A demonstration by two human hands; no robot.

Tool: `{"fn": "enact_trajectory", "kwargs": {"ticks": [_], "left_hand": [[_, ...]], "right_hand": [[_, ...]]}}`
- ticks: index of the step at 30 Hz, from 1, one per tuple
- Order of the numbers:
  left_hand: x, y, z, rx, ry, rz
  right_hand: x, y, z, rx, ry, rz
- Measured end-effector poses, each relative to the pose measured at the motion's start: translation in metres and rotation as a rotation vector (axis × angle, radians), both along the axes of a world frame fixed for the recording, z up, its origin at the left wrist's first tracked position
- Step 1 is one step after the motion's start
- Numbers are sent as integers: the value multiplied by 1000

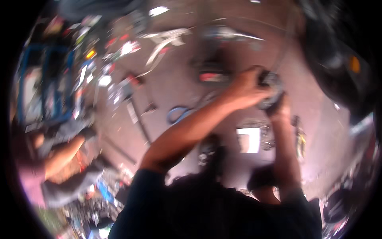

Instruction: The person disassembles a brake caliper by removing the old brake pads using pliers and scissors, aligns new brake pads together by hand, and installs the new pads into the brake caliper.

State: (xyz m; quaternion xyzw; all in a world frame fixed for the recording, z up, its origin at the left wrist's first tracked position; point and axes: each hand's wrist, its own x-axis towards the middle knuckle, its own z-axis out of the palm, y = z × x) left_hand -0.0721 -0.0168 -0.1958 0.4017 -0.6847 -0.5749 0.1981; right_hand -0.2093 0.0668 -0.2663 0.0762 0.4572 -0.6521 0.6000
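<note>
Holding the dark grey part (272,85) comes first: left hand (250,89) grasping its left side, right hand (281,109) up against its lower edge — we can't tell if those fingers are closed. The part sits between both hands, above the floor (326,135), left of the big black object (332,55). To hold it well, we'd brace both sides, relax the wrists and turn it slowly, as it could be slick or heavy. Blur smears its outline, so we can't say what it is; fingertips mostly unreadable — white rectangle (248,140) blown out, black object lost at the rim.
</note>
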Motion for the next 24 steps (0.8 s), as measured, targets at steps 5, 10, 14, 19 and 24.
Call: {"fn": "enact_trajectory", "kwargs": {"ticks": [5, 10, 14, 19, 24], "left_hand": [[15, -2, -4, -23, -24, -16], [10, 22, -3, -395, -38, 121], [16, 32, -10, -110, 127, 199], [24, 25, -8, 107, 161, 249], [24, 24, -17, 94, 133, 258]], "right_hand": [[15, -34, 14, -301, -298, 57], [9, -32, 20, -309, -355, 29], [16, -29, 22, -213, -245, -19], [17, -29, 15, 57, -57, -11], [13, -28, 4, 125, 89, 105]]}}
